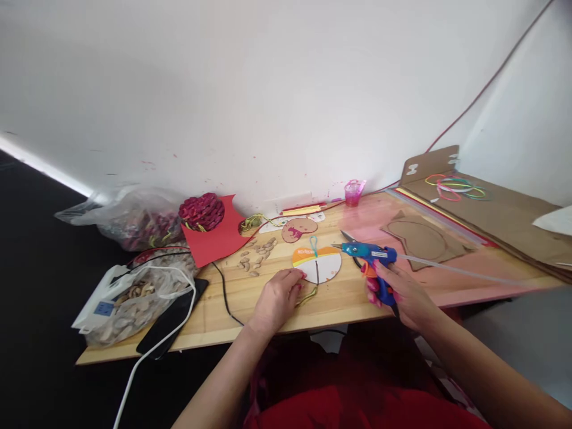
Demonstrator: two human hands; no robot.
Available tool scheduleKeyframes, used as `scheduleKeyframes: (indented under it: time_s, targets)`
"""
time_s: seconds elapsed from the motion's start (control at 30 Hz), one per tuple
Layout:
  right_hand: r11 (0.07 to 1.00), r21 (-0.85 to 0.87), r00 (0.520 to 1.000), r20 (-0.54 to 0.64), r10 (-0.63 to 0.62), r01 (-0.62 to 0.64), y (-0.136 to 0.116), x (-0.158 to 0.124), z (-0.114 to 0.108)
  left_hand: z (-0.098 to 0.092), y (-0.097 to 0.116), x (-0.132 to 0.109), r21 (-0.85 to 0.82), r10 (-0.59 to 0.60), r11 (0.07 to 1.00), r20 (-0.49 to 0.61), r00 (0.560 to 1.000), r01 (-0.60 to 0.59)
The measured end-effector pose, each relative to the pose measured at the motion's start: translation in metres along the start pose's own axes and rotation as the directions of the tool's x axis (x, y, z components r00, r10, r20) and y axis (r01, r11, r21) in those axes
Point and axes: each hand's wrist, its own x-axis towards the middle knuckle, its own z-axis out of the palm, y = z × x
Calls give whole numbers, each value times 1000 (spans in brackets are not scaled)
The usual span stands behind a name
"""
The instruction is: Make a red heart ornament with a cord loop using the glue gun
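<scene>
My right hand (397, 287) is wrapped around the handle of a blue hot glue gun (370, 252), its nozzle pointing left over the table. A long clear glue stick (456, 267) trails out of its back. With bent fingers, my left hand (277, 293) grips the lower left edge of a heart-shaped card cutout (328, 268), white with an orange and yellow top. A blue loop (314, 245) stands at the cutout's top, a dark line runs down its middle, and green yarn (308, 296) hangs below. Scissors, partly hidden, lie behind the glue gun.
Loose pistachio shells (258, 257) lie left of the cutout. Nearby are red card (201, 247), a magenta shell-covered piece (202, 211), a cardboard heart (300, 229), a pink cup (353, 193), bags of shells (134, 310), a black phone (172, 322), cords and cardboard sheets (500, 220).
</scene>
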Motion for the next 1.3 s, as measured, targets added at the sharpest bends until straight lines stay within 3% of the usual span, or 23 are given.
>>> scheduleKeyframes:
  time_s: [0.07,0.13,0.2,0.3,0.33,0.4,0.5,0.6,0.67,0.77,0.8,0.83,0.9,0.93,1.0,1.07,1.13,1.3]
  targets:
    - [1000,3,1000,-17,26,-26,0,1,-1,-19,-17,7,56,-88,994,-60,994,91]
    - [998,3,998,-40,56,-56,-1,2,-2,-48,-44,16,129,-225,960,-169,960,248]
    - [996,7,995,-52,84,-84,-1,4,-4,-82,-76,25,182,-366,884,-306,879,432]
    - [991,8,989,-63,137,-136,-2,8,-6,-122,-125,35,178,-526,718,-495,692,673]
    - [989,2,986,-71,150,-150,-2,9,-7,-129,-138,38,164,-566,665,-526,635,729]
    - [985,-7,982,-86,171,-172,-2,11,-7,-134,-159,44,136,-635,591,-530,562,795]
    - [981,-4,976,-97,193,-194,-3,12,-7,-131,-170,48,109,-686,536,-521,507,837]
    - [982,6,978,-92,188,-188,-4,12,-6,-133,-157,47,108,-649,562,-557,518,820]
    - [982,9,979,-74,188,-188,-5,12,-5,-141,-142,44,125,-579,628,-584,569,768]
    - [981,11,980,-45,196,-196,-8,10,-4,-153,-121,41,132,-457,713,-658,599,688]
    - [982,15,981,-42,189,-189,-9,9,-3,-156,-116,42,106,-404,747,-711,575,656]
    - [983,22,982,-42,182,-181,-9,8,-2,-157,-112,44,7,-341,840,-771,538,543]
    - [988,40,989,-27,147,-146,-10,7,0,-155,-103,51,-113,-348,899,-772,532,424]
    - [992,56,993,-22,119,-117,-10,6,0,-152,-98,55,-272,-400,912,-750,527,306]
    - [992,106,997,-29,76,-72,-9,5,1,-141,-84,62,-589,-572,789,-599,560,176]
    - [984,172,997,-58,48,-38,-9,5,2,-125,-69,65,-805,-693,557,-315,648,204]
    - [976,220,995,-94,27,-6,-8,4,2,-105,-55,66,-883,-702,375,-71,709,282]
    - [966,251,990,-142,-22,58,-13,3,-2,-51,-39,63,-866,-641,287,144,754,409]
